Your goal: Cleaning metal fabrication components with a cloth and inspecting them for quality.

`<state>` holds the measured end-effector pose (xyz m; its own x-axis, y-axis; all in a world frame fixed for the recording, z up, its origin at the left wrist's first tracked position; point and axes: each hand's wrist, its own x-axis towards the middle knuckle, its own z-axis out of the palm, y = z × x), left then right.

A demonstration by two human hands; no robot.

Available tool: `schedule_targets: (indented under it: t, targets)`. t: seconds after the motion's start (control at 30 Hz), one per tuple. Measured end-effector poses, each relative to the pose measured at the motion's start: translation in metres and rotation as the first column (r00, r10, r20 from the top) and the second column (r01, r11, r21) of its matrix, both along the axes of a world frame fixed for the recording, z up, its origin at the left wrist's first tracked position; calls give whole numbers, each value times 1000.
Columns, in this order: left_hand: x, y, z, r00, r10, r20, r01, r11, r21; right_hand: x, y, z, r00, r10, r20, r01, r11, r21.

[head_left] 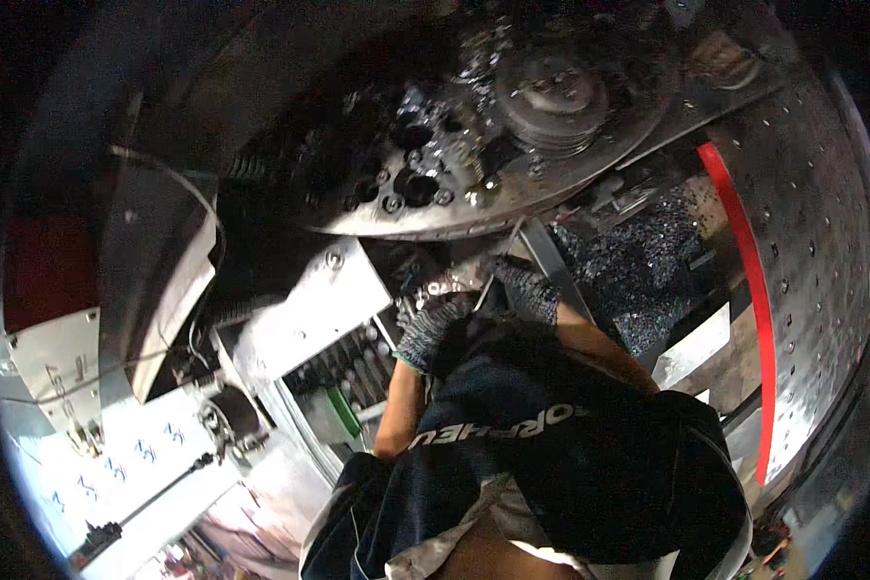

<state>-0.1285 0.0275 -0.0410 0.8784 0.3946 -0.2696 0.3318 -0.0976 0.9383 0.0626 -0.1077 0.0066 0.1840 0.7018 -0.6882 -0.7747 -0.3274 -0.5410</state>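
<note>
Both my hands wear grey knitted work gloves and meet low in front of my body, just below the rim of a large round metal machine table [387, 224]. My left hand [433, 333] is curled beside some small shiny metal parts [440, 288]; what its fingers hold is hidden. My right hand [527, 288] is closed close to a thin pale rod-like piece [484, 292], which slants between the two hands. Whether the right fingers grip that piece is too dark to tell. Bolts and dark round holes mark the table's wet, oily face.
A ribbed round metal part [554, 101] sits on the machine table. To the right lies a heap of dark metal chips [638, 266], beside a red strip [739, 242] edging a dotted metal panel [812, 261]. At left are a bolted pale plate [309, 309] and a slotted metal rack [343, 372].
</note>
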Motion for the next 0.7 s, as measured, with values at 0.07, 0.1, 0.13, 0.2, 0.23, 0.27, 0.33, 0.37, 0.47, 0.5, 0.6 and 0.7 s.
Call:
schedule_targets:
  t: [0.07, 0.1, 0.13, 0.2, 0.23, 0.27, 0.33, 0.37, 0.47, 0.5, 0.6, 0.7]
  targets:
    - [7, 6, 42, 926, 303, -226, -369, 596, -713, -14, 6, 18, 970, 150, 189, -165, 984, 68]
    - [13, 14, 66, 920, 241, -310, -342, 878, -335, -23, 6, 23, 889, 240, 391, -307, 945, 117]
    - [17, 16, 57, 969, 233, -77, -245, 933, -263, -45, -1, -21, 484, -22, 875, -383, 893, 235]
    - [24, 22, 56, 959, 245, 142, -219, 960, -177, -55, 14, -1, 774, 178, 608, -344, 924, 167]
    - [48, 23, 95, 968, 211, -139, -238, 945, -224, -56, 19, 8, 935, 265, 237, -288, 955, 67]
    - [73, 17, 118, 914, 98, -392, -217, 938, -271, -78, 3, -72, 911, -199, 362, 16, 892, 452]
    - [61, 28, 77, 936, 235, -263, -326, 861, -391, -80, 33, 7, 976, -114, 187, 64, 965, 254]
    - [58, 25, 63, 938, 325, -123, -340, 787, -514, -78, 42, 38, 991, -131, 22, 130, 991, 27]
    - [65, 21, 78, 931, 325, -166, -359, 738, -571, -77, 37, 4, 979, -196, 64, 188, 976, 114]
    - [66, 25, 75, 934, 301, -192, -357, 767, -533, -77, 37, 2, 968, -180, 177, 154, 977, 148]
    - [69, 36, 51, 955, 268, -126, -295, 841, -453, -87, 43, 1, 949, -316, 10, 313, 942, 122]
    - [76, 33, 64, 951, 264, -162, -307, 730, -611, -92, 42, 10, 926, -352, 136, 327, 928, 178]
